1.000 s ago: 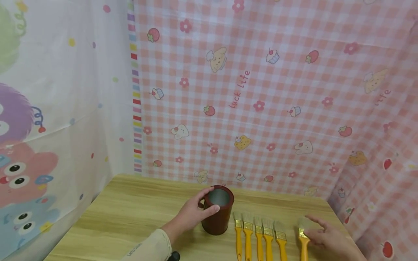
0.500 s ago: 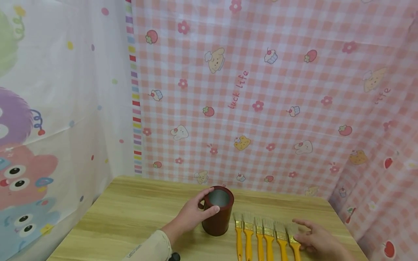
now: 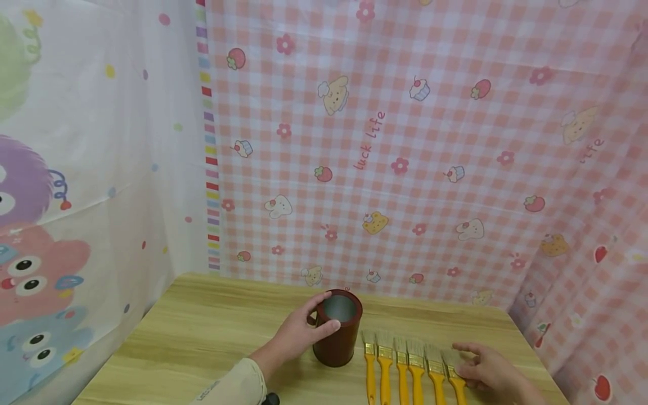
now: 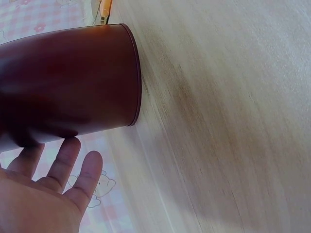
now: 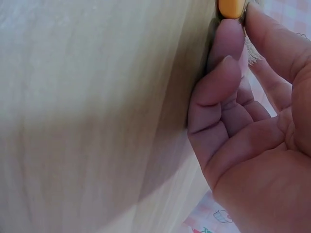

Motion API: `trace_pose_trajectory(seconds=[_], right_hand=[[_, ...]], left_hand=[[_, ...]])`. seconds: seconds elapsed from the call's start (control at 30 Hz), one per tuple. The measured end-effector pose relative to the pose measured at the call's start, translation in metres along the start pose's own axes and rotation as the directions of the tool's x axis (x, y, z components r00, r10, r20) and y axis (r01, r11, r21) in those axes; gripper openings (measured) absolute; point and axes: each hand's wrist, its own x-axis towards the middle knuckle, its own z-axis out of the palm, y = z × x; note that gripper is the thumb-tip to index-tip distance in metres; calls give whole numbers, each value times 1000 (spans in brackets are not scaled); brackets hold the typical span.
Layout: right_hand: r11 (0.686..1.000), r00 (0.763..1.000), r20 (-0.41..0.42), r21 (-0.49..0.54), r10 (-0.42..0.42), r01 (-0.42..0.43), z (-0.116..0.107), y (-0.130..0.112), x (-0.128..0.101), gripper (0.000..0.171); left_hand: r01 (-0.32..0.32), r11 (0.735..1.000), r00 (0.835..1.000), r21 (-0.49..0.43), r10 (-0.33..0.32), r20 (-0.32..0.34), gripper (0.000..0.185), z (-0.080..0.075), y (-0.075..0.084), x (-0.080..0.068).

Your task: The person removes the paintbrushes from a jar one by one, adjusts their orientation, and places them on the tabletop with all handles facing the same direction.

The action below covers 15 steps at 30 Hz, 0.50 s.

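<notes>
A dark red cylindrical cup [image 3: 338, 343] stands upright on the wooden table [image 3: 202, 337]. My left hand [image 3: 316, 326] grips it near the rim, thumb on the far side and index finger on the near side. In the left wrist view the cup [image 4: 73, 82] fills the upper left above my left hand [image 4: 43, 194]. Several paintbrushes [image 3: 400, 365] with orange handles lie side by side right of the cup. My right hand [image 3: 483, 368] rests over the rightmost brush [image 3: 452, 372]. In the right wrist view the right hand [image 5: 243, 121] pinches its orange handle [image 5: 230, 7] between a finger and thumb.
Pink checked cloth [image 3: 405, 140] hangs behind the table and to its right. A white cartoon-monster cloth [image 3: 76, 197] hangs on the left. The table's right edge [image 3: 526, 343] runs close to my right hand. Bare wood lies left of the cup.
My right hand has slid the rightmost brush leftward, closing its gap to the row. The left hand and the cup have not moved.
</notes>
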Motion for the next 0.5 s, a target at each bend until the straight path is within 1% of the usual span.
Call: trace_pose_trajectory(seconds=[0.2, 0.33, 0.5], right_hand=[[998, 1000, 21, 59, -18, 17, 0, 3, 0, 73], [999, 1000, 13, 52, -16, 15, 0, 4, 0, 74], [998, 999, 34, 66, -8, 6, -2, 4, 1, 77]], left_hand=[[11, 1000, 1000, -11, -11, 3, 64, 0, 1, -1], [11, 1000, 1000, -14, -11, 5, 64, 0, 2, -1], [15, 999, 1000, -36, -14, 6, 65, 1, 1, 0]])
